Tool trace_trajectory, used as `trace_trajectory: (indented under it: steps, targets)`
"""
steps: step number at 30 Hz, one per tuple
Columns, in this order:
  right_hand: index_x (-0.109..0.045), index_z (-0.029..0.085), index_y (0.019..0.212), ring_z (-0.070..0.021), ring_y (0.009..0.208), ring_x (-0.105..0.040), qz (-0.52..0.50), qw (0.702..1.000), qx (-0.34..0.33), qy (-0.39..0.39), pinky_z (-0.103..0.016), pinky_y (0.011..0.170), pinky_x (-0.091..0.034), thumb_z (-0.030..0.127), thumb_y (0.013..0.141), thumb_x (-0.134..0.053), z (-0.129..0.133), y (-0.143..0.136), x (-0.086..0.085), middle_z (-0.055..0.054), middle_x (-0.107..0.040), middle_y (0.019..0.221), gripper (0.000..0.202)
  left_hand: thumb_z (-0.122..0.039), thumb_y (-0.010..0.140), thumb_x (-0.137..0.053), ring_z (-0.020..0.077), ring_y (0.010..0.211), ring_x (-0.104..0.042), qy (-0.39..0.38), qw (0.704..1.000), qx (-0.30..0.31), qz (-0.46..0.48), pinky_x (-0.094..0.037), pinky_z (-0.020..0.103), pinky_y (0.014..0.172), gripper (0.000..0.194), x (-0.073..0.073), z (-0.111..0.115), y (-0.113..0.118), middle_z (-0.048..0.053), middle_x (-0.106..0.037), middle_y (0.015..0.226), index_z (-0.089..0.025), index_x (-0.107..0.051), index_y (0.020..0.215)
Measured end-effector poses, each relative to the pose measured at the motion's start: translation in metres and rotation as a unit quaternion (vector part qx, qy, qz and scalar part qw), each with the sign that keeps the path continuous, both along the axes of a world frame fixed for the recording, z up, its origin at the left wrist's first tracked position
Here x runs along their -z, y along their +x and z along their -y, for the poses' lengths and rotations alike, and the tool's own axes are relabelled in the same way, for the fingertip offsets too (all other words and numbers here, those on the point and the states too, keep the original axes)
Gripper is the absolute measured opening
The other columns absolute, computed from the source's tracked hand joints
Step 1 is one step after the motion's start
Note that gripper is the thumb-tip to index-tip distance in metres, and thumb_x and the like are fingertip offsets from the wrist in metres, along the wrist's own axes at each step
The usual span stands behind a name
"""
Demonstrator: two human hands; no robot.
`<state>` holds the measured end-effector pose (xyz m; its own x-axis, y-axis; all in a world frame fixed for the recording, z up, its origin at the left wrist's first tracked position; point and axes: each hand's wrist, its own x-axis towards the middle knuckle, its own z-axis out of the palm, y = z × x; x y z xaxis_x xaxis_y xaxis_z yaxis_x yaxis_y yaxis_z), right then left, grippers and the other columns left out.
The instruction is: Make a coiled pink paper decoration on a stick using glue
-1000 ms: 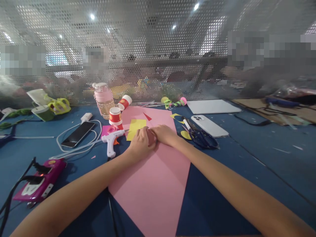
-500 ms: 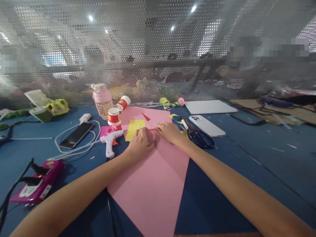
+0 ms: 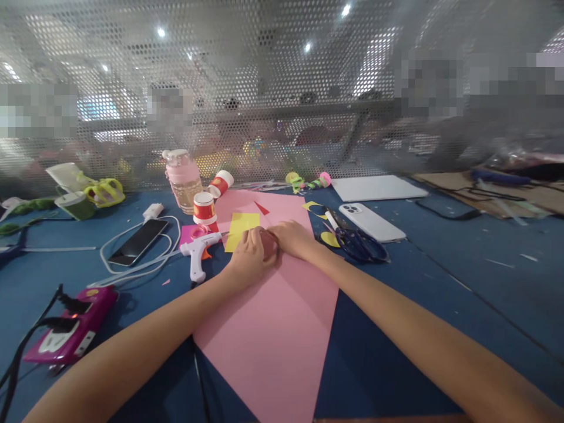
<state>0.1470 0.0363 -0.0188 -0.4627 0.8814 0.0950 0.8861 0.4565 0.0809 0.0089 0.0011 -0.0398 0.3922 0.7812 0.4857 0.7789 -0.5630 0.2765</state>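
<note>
- While left hand [image 3: 249, 256] and right hand [image 3: 292, 238] pinch a dark pink piece [image 3: 268, 244] beside the yellow paper [image 3: 241, 228],
- it seems light, bendable — best held by its edges.

small white lights [image 3: 346, 10] glare; mesh [image 3: 273, 82] hazy

The near stretch of the pink sheet [image 3: 273, 358] offers passage between the forearms [image 3: 145, 346]. To the left, the glue gun [image 3: 196, 249], upright cup [image 3: 204, 210] and pink bottle [image 3: 184, 182] obstruct; to the right, scissors [image 3: 359, 245] and white phone [image 3: 376, 224] do. A perforated screen [image 3: 264, 64] walls the bench's [image 3: 506, 299] far side.
</note>
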Motion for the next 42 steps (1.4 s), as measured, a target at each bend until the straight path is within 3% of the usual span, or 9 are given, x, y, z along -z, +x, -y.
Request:
trace_trajectory:
  steps: [7,17,21,26,29,35,42]
  targets:
    - [-0.061,0.014,0.095,-0.0217,0.089,-0.061,0.015,1.0,0.021,0.016,-0.028,0.071,-0.038,0.014,0.087,-0.036,0.001,0.023,0.0,-0.013,-0.067,0.091,0.026,-0.034,0.075,-0.052,0.0285,0.101,-0.05,-0.015,1.0,-0.006,-0.005,-0.044,0.044,0.083,0.034,-0.002,0.002,-0.001,0.013,-0.053,0.101,-0.015,-0.039,0.101]
    - [-0.052,0.012,0.108,-0.0241,0.08,-0.063,-0.029,0.975,0.205,0.076,-0.026,0.057,-0.038,0.021,0.091,-0.027,0.003,0.048,-0.011,-0.016,-0.066,0.093,0.031,-0.034,0.074,-0.052,0.0272,0.098,-0.049,-0.033,0.999,-0.014,-0.018,-0.041,0.044,0.089,0.035,-0.006,0.003,0.0,0.013,-0.053,0.099,-0.013,-0.04,0.1]
    - [-0.056,0.014,0.104,-0.0243,0.076,-0.063,-0.046,0.97,0.227,0.078,-0.027,0.056,-0.038,0.027,0.092,-0.029,0.003,0.049,-0.011,-0.015,-0.068,0.086,0.033,-0.034,0.075,-0.05,0.0274,0.098,-0.049,-0.033,0.999,-0.013,-0.021,-0.041,0.043,0.089,0.033,-0.008,0.004,0.0,0.012,-0.053,0.097,-0.013,-0.041,0.099]
    - [-0.053,0.011,0.104,-0.0221,0.092,-0.058,-0.064,0.974,0.191,0.101,-0.026,0.067,-0.04,0.019,0.091,-0.029,0.001,0.05,-0.011,-0.015,-0.064,0.098,0.029,-0.032,0.074,-0.051,0.0275,0.099,-0.049,-0.035,0.999,-0.012,-0.017,-0.041,0.044,0.089,0.032,-0.008,0.004,0.0,0.013,-0.054,0.097,-0.013,-0.041,0.099]
    - [-0.057,0.01,0.094,-0.0223,0.096,-0.055,-0.059,0.982,0.146,0.105,-0.027,0.074,-0.038,0.027,0.093,-0.028,0.004,0.048,-0.012,-0.015,-0.063,0.098,0.034,-0.032,0.074,-0.051,0.0273,0.1,-0.048,-0.026,1.0,-0.004,-0.015,-0.041,0.044,0.089,0.033,-0.007,0.003,0.0,0.012,-0.053,0.099,-0.014,-0.04,0.1]
    - [-0.062,0.016,0.086,-0.0202,0.09,-0.059,-0.026,0.998,0.031,0.049,-0.025,0.068,-0.039,0.045,0.089,-0.037,0.007,0.03,-0.003,-0.01,-0.067,0.091,0.039,-0.032,0.076,-0.05,0.0279,0.101,-0.049,-0.013,1.0,0.002,-0.026,-0.042,0.045,0.088,0.032,-0.003,0.001,-0.001,0.013,-0.053,0.1,-0.014,-0.041,0.101]
    - [-0.064,0.019,0.092,-0.0198,0.09,-0.061,-0.018,0.999,0.007,0.037,-0.026,0.068,-0.04,0.035,0.09,-0.038,0.0,0.023,0.003,-0.007,-0.069,0.094,0.031,-0.033,0.075,-0.052,0.0277,0.099,-0.049,0.003,1.0,0.014,-0.021,-0.043,0.042,0.086,0.032,-0.002,0.001,-0.002,0.012,-0.054,0.097,-0.013,-0.044,0.099]
